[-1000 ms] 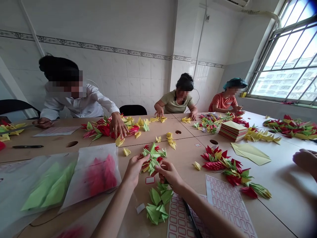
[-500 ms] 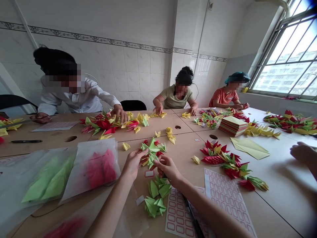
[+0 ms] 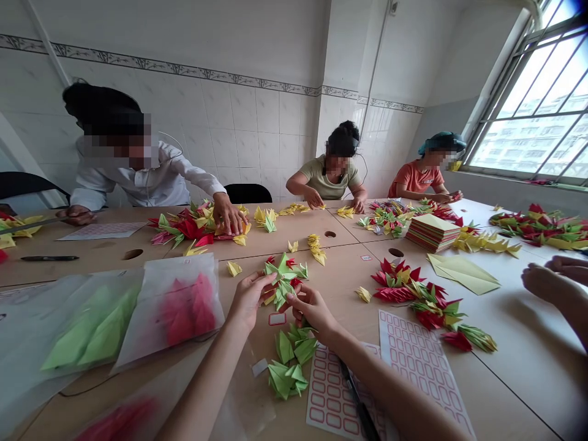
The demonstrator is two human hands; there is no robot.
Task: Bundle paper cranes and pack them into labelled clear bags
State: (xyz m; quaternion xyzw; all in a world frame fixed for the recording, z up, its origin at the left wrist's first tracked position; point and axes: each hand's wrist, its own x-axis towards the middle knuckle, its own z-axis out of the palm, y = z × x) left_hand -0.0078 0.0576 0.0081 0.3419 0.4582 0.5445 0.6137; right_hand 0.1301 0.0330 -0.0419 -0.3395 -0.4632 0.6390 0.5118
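Between my two hands is a cluster of folded green paper pieces (image 3: pixel 283 280), with a few red tips behind it. My left hand (image 3: pixel 250 295) grips its left side, thumb on top. My right hand (image 3: pixel 311 309) pinches the lower right edge, its fingers partly hidden beneath. Just below my hands lie more green folded paper pieces (image 3: pixel 288 370) in a loose heap. A sheet of red-framed labels (image 3: pixel 331 398) is under my right forearm, with a black pen (image 3: pixel 361 404) across it.
Bags of green (image 3: pixel 92 331) and pink folded paper (image 3: pixel 188 309) lie left. Red, green and yellow pieces (image 3: pixel 427 300) are at right, below a stack of square paper (image 3: pixel 432 233). Co-workers sit across the table; another person's hands (image 3: pixel 546 282) show at the right edge.
My hands keep their hold on the green cluster, almost unmoved. The left co-worker's hand has shifted slightly right over the pile. The hands at the right edge have come further into view.
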